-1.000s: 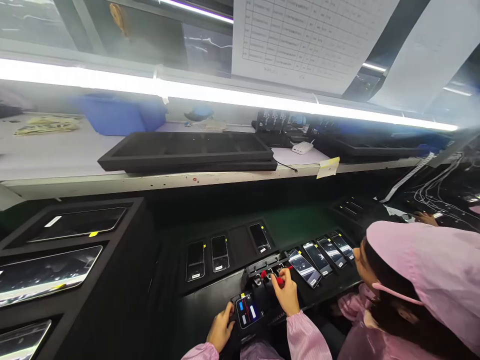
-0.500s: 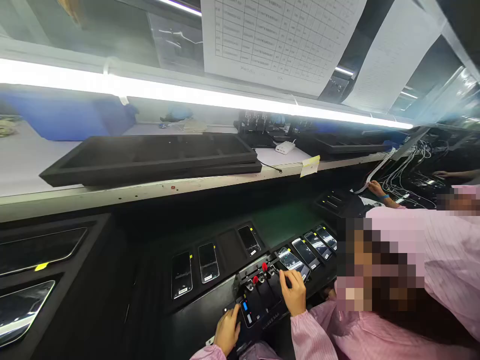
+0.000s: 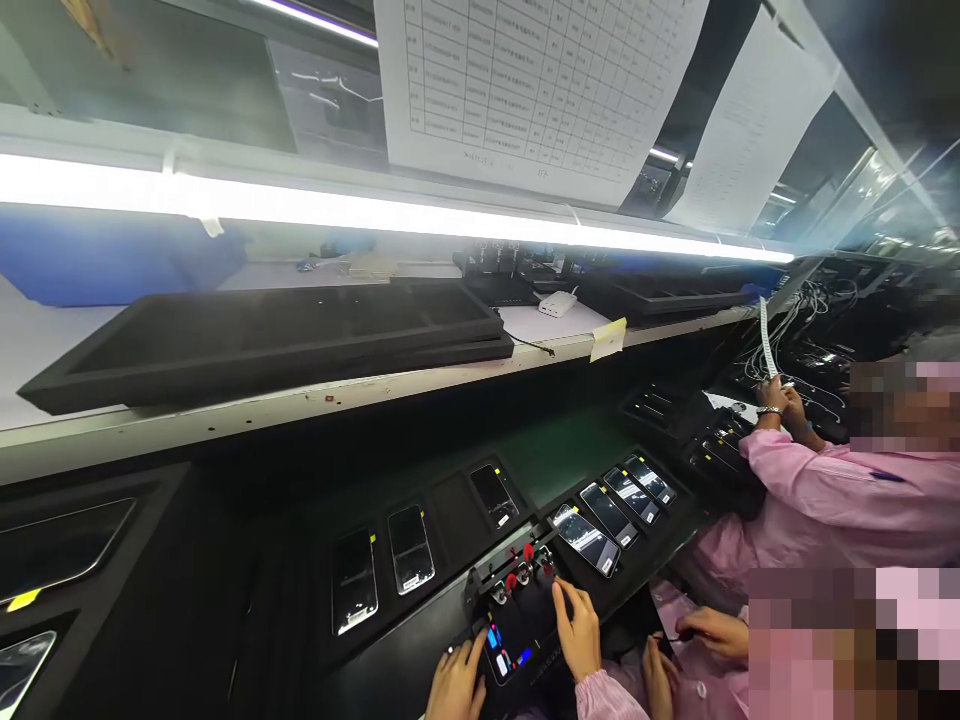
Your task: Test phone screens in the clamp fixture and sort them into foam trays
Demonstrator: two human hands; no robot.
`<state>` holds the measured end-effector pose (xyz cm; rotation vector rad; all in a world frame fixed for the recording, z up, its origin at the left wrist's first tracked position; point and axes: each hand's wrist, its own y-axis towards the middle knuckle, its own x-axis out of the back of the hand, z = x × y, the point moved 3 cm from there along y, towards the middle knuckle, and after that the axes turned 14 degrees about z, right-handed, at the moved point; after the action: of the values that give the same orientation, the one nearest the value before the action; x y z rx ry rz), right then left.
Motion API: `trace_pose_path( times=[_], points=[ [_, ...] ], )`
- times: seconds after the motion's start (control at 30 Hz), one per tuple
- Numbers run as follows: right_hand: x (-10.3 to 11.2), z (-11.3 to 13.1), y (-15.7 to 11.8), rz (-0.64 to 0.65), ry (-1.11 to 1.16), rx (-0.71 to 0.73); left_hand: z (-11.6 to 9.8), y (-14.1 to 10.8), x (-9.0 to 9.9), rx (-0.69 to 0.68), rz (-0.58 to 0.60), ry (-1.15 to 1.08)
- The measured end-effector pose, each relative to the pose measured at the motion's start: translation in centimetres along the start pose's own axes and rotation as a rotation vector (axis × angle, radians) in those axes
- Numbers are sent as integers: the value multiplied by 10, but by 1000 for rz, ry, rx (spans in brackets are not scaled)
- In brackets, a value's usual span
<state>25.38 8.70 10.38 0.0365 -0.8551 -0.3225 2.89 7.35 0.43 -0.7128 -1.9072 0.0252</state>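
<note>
A black clamp fixture (image 3: 534, 600) with red-tipped clamps (image 3: 528, 553) stands at the lower middle. Inside its near left slot lies a smartphone (image 3: 501, 664), its lit screen showing blue, red and white patches. My left hand (image 3: 457, 682) is at the phone's left edge, with its index finger stretched toward the top corner and nothing seen in its grasp. On the fixture's right side rests my right hand (image 3: 577, 628), fingers extended and apart, holding nothing that I can see.
Phones with yellow tabs lie in a black tray (image 3: 439, 500) behind the fixture and in another row (image 3: 586, 540) to the right. More phones (image 3: 67, 545) are at far left. A shelf with black foam trays (image 3: 300, 335) crosses above. Co-workers' hands (image 3: 709, 632) are at right.
My right hand has come down from beside the clamps to the fixture's right side. The phone's screen shows more coloured patches. The nearby co-worker has leaned away, and the view has shifted slightly.
</note>
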Motion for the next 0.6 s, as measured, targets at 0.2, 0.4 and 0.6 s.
trace_pose_path(
  times=[0.2, 0.4, 0.6],
  points=[
    [26, 10, 14, -127, 85, -42, 33, -11, 19, 83, -160, -54],
    [40, 34, 96, -96, 114, -49, 103, -17, 56, 351, -326, -44],
    [12, 53, 195, 390, 109, -5, 148, -23, 71, 520, -286, -8]
  ],
)
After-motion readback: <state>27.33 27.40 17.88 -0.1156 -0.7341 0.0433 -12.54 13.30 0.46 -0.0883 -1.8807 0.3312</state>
